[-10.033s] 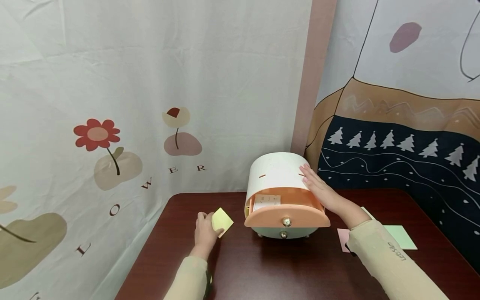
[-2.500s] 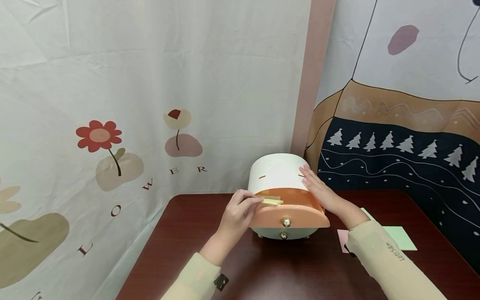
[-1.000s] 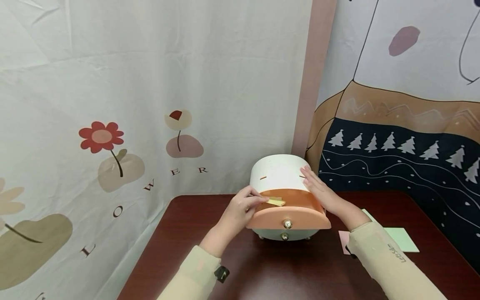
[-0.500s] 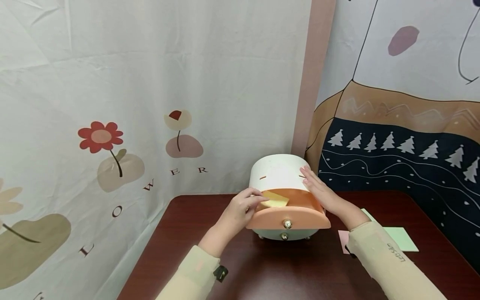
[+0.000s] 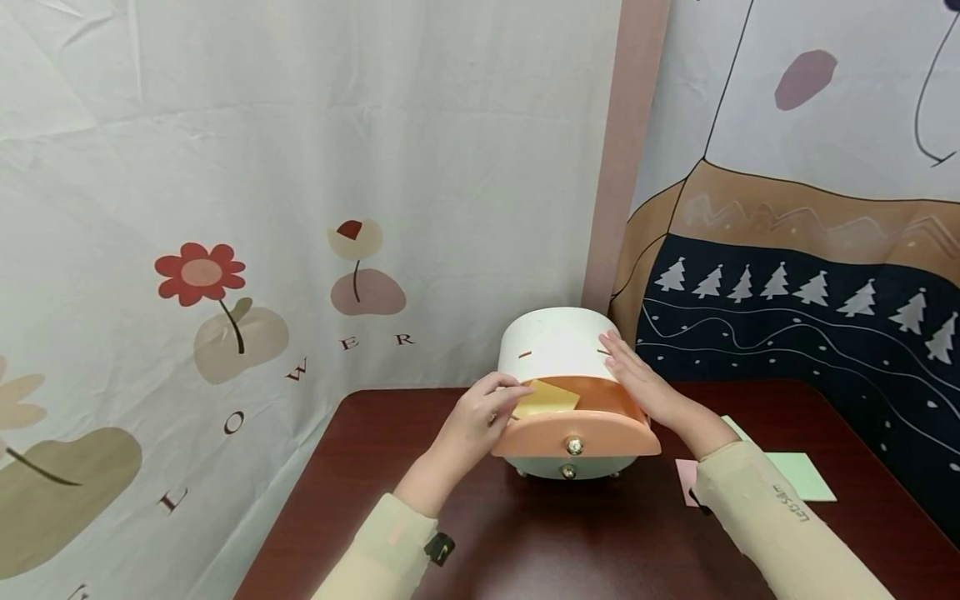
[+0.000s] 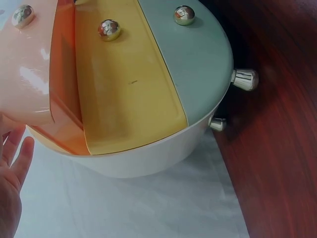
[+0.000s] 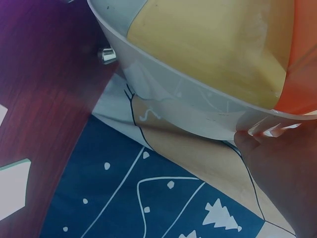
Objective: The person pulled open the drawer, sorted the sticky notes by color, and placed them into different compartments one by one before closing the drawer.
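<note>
A small rounded desktop drawer box (image 5: 558, 337) with a white shell stands on the table, its orange top drawer (image 5: 543, 435) pulled out. In this drawer a yellow sticky note pad (image 5: 551, 400) leans at a slant. My left hand (image 5: 472, 421) reaches over the drawer's left edge, fingertips at the pad's left corner, seemingly pinching it; the exact contact is hidden. My right hand (image 5: 648, 387) lies with straight fingers against the shell's right side. The left wrist view shows the yellow middle drawer (image 6: 126, 84) and green bottom drawer (image 6: 198, 59) pushed in.
On the dark red table (image 5: 555, 542), a pink sticky note (image 5: 686, 479) and a green one (image 5: 802, 477) lie at the right, partly under my right forearm. Printed curtains (image 5: 450, 167) hang directly behind the table.
My left hand brought the yellow pad from the table's left side into the orange drawer. There the pad has turned from edge-on to showing its face. My right hand has stayed put.
</note>
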Tool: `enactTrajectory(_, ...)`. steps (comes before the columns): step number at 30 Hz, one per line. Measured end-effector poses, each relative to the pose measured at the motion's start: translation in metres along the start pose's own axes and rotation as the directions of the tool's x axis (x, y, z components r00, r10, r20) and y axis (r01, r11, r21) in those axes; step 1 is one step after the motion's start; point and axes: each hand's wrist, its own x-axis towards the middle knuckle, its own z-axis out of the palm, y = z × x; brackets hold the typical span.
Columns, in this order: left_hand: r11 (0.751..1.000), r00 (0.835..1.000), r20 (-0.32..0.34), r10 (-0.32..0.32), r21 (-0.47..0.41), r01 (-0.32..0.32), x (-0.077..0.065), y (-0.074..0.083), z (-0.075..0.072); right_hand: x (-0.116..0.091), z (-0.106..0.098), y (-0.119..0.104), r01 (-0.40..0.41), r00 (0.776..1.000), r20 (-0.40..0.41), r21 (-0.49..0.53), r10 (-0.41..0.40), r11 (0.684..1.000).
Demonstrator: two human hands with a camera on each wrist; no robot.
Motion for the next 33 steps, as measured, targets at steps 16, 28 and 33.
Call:
enactTrajectory(16, 0.94, 0.942, -0.118, -0.313, -0.183, 0.289, -0.011, 0.024, -0.008, 0.0, 0.001, 0.001, -0.005, 1.0, -0.003, -0.003, 0.005, 1.0)
enactTrajectory(28, 0.835, 0.906, -0.088, -0.414, -0.435, 0.339, -0.004, 0.075, -0.033, 0.0, 0.0, 0.002, -0.004, 1.0, -0.006, -0.018, 0.004, 1.0)
enactTrajectory(33, 0.798, 0.913, 0.01, -0.408, -0.482, 0.362, -0.007, 0.086, -0.029, 0.001, 0.001, 0.003, -0.003, 1.0, -0.01, -0.018, 0.003, 1.0)
